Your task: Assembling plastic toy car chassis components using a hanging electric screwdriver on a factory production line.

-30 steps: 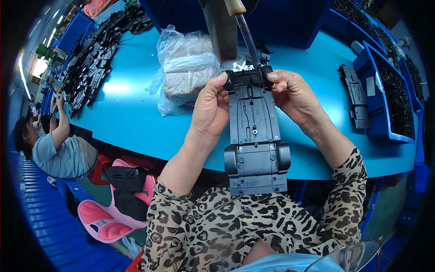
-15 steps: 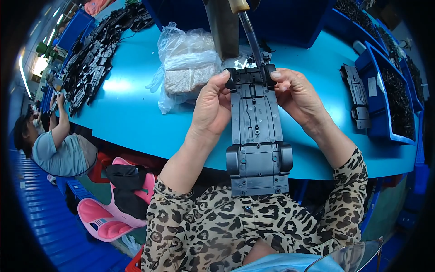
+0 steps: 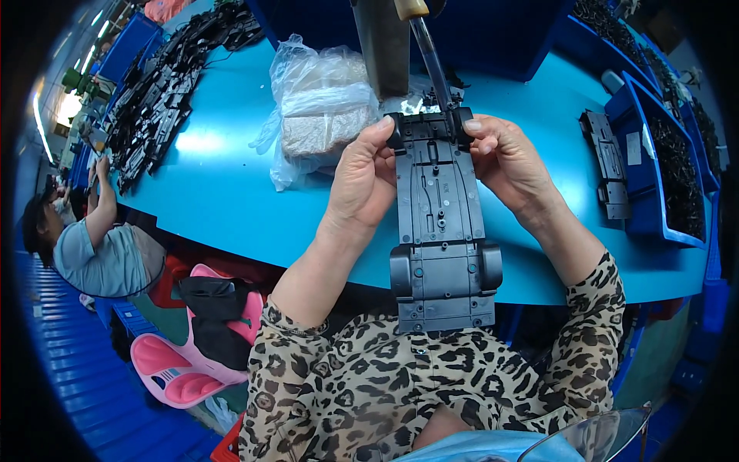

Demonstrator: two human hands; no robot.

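A long black plastic toy car chassis (image 3: 440,192) stretches from under a machine's rod toward my chest, its molded side with wheel arches, ribs and screw holes facing up. My left hand (image 3: 360,179) pinches the left wheel arch at its far end, thumb on top. My right hand (image 3: 512,163) grips the opposite arch the same way, fingers curled beneath. Close above that far end, a slanting metal rod (image 3: 433,65) with a pale yellow collar (image 3: 410,8) comes down beside a grey upright plate (image 3: 382,50). The rod's tip and what it touches are hidden by the chassis.
A plastic-wrapped block (image 3: 323,115) lies left of the machine on the blue table (image 3: 223,196). Black parts are heaped (image 3: 158,104) at the far left. Another chassis (image 3: 606,165) rests by a blue bin (image 3: 668,173) of small black parts. A person (image 3: 104,254) works at left.
The near part of the chassis has swung slightly to the right. Both hands keep their grip on its far end, shifted a little rightward.
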